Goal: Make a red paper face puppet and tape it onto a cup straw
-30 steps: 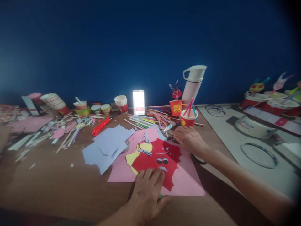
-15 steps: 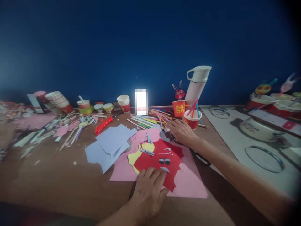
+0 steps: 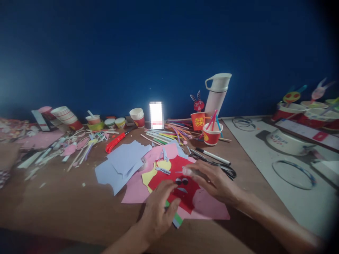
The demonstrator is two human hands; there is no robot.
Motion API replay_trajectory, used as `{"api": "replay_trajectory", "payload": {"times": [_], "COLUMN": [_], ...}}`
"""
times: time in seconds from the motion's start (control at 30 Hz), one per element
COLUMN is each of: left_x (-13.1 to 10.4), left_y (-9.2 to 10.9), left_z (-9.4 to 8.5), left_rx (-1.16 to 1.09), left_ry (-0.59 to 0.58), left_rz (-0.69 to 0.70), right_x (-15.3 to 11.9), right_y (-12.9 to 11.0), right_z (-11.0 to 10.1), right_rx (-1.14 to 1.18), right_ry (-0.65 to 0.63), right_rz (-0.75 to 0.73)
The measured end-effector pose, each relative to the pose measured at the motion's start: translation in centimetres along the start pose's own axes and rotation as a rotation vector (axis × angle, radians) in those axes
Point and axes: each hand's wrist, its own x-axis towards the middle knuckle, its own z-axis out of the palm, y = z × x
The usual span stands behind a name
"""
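Sheet [image 3: 176,165], red, was judged light, flexible; edge hold preferred.
Left hand [image 3: 158,207] was spread; right hand's [image 3: 216,180] grip could not be told.

Dim and softly blurred, with a glaring white pixelated rectangle [image 3: 156,115] and blackened right-hand corners.

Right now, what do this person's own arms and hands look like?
The left hand and right hand are human and ungloved. The left forearm and right forearm show no sleeve, cable or watch. The fingers are too blurred to rule out rings.
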Motion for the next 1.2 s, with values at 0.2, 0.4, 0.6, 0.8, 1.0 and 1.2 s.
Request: {"api": "replay_trajectory", "payload": {"times": [0.2, 0.4, 0.6, 0.8, 1.0, 1.2], "left_x": [2.8, 3.9, 4.3, 4.2, 4.5, 3.6], "left_y": [1.8, 3.0, 3.7, 4.3, 3.2, 1.9], "left_z": [-0.5, 0.1, 0.0, 0.2, -3.4, -5.5], "left_rx": [-0.65, -0.77, -0.759, -0.774, -0.84, -0.911], "left_ry": [-0.083, -0.072, -0.089, -0.065, 0.304, 0.141], "left_rz": [-0.382, -0.403, -0.423, -0.441, -0.429, -0.53], "right_x": [-1.1, -1.5, -1.9, -2.0, -2.2, -1.6], "right_y": [-0.8, -0.7, -0.8, -0.7, 0.4, 0.2], "right_z": [1.0, 1.1, 0.8, 1.1, -0.2, -0.9], "right_rx": [0.083, 0.055, -0.078, -0.217, -0.294, -0.231], "right_ry": [-0.048, -0.04, -0.085, -0.08, -0.049, -0.086], "right_rz": [0.021, 0.038, 0.074, -0.004, 0.052, 0.102]}}
